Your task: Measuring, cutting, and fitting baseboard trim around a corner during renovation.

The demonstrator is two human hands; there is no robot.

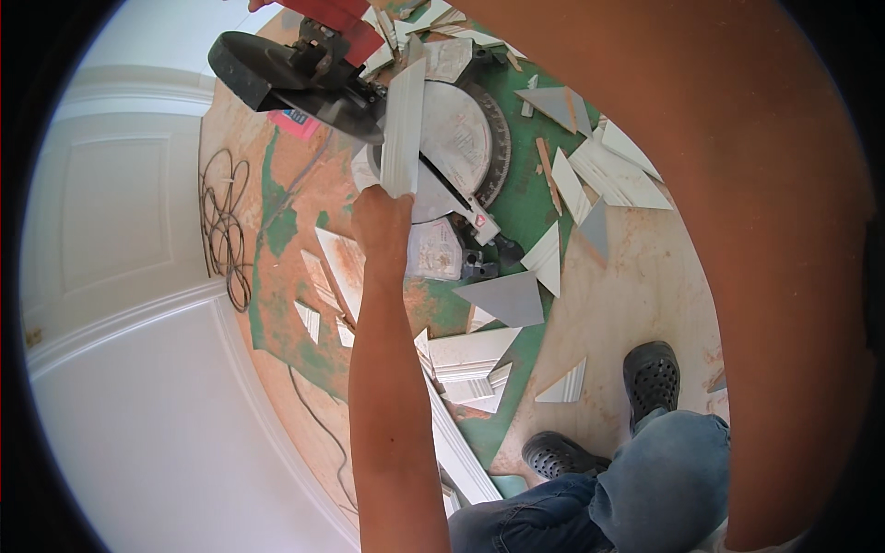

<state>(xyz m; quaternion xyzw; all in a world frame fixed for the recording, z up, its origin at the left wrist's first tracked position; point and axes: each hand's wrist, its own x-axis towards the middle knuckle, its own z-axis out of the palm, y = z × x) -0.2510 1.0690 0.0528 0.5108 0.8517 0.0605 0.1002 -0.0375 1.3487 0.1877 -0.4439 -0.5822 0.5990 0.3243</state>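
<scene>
My left hand point(381, 221) is closed on the near end of a white moulding strip point(403, 129). The strip lies across the grey round table of a miter saw point(456, 138), beside the black slot. Raised to the left of the strip is the saw's head, with its black blade guard point(263, 78) and red housing point(336, 18). My right arm crosses the right side and leaves at the top. Only a sliver of my right hand point(261, 5) shows, fingers against the red housing; the rest of its grip is cut off by the upper edge.
White and grey moulding offcuts point(479, 359) lie scattered around the saw on a dusty green sheet point(502, 419) and the floor. A coiled cable point(226, 226) lies by the white panelled door point(120, 203). A pink item point(293, 123) sits behind the guard. My dark clogs point(652, 378) stand at lower right.
</scene>
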